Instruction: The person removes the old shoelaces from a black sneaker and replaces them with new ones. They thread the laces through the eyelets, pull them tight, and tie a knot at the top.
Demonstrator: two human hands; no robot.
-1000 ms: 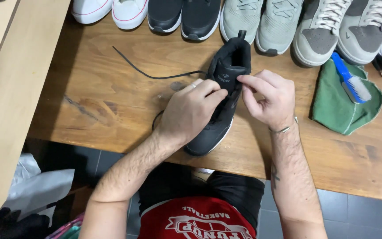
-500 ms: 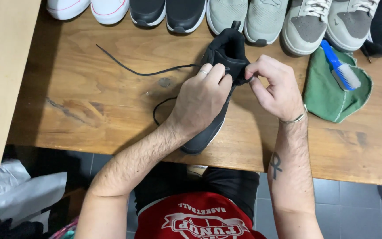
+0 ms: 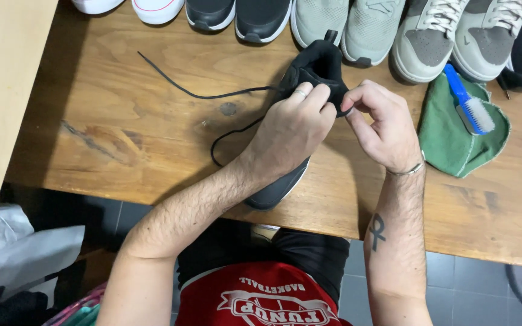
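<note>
Probably light and floppy, that black sneaker [image 3: 309, 90] on the worktop [image 3: 122, 121]: left hand [image 3: 291, 130] clamped over the upper, right hand [image 3: 382, 127] pinching near the collar; thin lace [image 3: 200, 95] likely slippery.

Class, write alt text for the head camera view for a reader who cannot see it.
Two hands, left hand and right hand, work on a black shoe on a wooden table, its black lace trailing left. Pairs of shoes line the far edge, beside a blue brush on a green cloth.

Bare forearms; ring on left hand [image 3: 291, 130]; bracelet, ankh tattoo right; red printed shirt, black shorts.
</note>
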